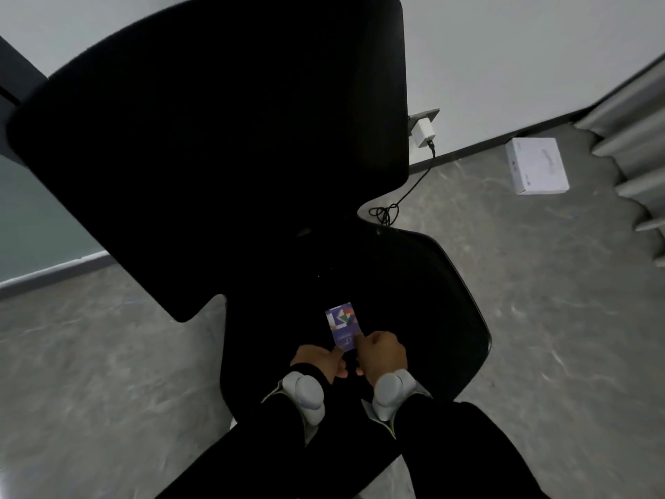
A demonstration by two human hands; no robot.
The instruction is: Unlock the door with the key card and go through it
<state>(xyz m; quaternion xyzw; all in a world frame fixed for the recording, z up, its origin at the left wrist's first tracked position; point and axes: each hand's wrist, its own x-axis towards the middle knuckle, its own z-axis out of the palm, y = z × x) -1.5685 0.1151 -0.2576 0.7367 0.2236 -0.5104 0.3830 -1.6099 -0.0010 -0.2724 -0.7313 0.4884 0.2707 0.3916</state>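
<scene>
A purple key card (342, 324) with a coloured pattern lies on the seat of a black chair (431, 300), near its front edge. My right hand (383, 354) has its fingers curled on the card's near right corner. My left hand (318, 360) touches the card's near left corner with its thumb. Both hands pinch the card's lower end. Grey bands sit on both wrists over black sleeves. No door is in view.
The chair's tall black back (216, 138) fills the middle of the view. A white charger (424, 132) is plugged into the wall, with a black cable (387, 210) coiled on the grey floor. A white box (536, 165) lies at the right beside grey curtains (637, 167).
</scene>
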